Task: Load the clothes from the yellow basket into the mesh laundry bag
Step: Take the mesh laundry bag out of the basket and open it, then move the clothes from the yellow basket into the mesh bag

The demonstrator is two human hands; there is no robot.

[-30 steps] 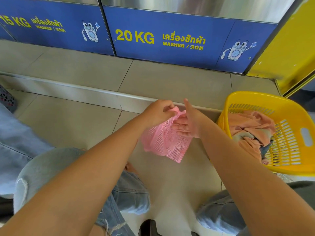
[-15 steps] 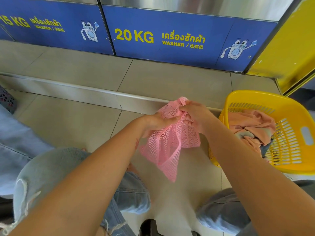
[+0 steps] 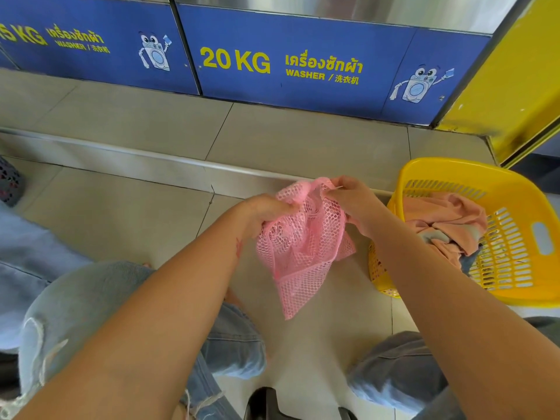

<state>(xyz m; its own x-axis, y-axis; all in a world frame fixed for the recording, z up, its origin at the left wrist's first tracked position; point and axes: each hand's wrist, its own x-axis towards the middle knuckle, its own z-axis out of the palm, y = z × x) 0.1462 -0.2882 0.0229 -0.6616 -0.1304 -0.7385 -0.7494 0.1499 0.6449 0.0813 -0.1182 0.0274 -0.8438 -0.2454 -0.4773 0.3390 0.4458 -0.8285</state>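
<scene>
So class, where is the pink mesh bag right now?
Centre of the head view: the pink mesh bag hangs above the floor between both hands, just left of the yellow basket.

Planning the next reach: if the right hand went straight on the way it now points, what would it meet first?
The right hand points up-left at the pink mesh laundry bag's bunched top, already in its grip. Beyond that, probably the metal step edge, though depth is unclear.

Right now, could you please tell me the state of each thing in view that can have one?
Mesh bag: held off the floor, hanging limp, no clothes visible inside.
Left hand: gripping the bag's top edge.
Right hand: pinching the bag's top edge.
Yellow basket: on the floor, upright.
Clothes: in the basket, crumpled.
</scene>
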